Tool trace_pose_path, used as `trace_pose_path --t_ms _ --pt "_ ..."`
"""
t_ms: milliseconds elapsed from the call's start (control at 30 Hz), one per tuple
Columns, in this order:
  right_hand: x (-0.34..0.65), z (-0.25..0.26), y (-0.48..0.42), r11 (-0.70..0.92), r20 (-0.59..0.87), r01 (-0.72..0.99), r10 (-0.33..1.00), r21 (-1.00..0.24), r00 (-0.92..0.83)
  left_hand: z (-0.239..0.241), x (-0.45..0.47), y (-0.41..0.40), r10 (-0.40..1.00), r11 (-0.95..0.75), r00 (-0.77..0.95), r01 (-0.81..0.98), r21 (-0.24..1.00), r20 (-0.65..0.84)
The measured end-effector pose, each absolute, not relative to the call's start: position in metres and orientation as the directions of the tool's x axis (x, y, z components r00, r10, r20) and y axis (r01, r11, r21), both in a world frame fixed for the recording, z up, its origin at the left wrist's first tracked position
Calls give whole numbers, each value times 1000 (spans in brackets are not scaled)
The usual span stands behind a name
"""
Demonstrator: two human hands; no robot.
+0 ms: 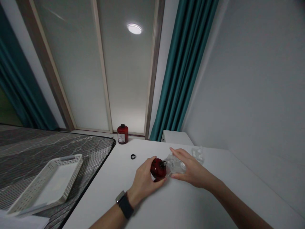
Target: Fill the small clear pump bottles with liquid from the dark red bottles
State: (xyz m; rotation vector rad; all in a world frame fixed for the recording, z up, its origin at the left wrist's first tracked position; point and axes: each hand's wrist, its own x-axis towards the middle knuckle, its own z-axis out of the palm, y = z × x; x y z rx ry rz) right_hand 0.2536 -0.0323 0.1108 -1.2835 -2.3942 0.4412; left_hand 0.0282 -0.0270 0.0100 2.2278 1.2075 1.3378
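Smartwatch (125, 204) nearest, a glossy red bottle (158, 168) — likely slick, best held round its body — is gripped over the table (176, 206) by the left hand (145, 179), clear plastic (175, 164) against the right hand (192, 169), hold unclear.

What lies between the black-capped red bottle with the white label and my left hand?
A small black ring lies on the white tabletop between that red bottle and your left hand, as the head view shows.

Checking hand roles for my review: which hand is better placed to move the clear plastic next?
Probably the right hand: it is spread around the clear plastic, whereas the left hand is occupied, wrapped around the nearer red bottle.
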Motion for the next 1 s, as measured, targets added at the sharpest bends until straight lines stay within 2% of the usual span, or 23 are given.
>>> trace_pose_path --t_ms 1000 --pt "251 121 -29 552 166 724 828 -414 -536 15 31 -31 802 -579 186 472 664 567"
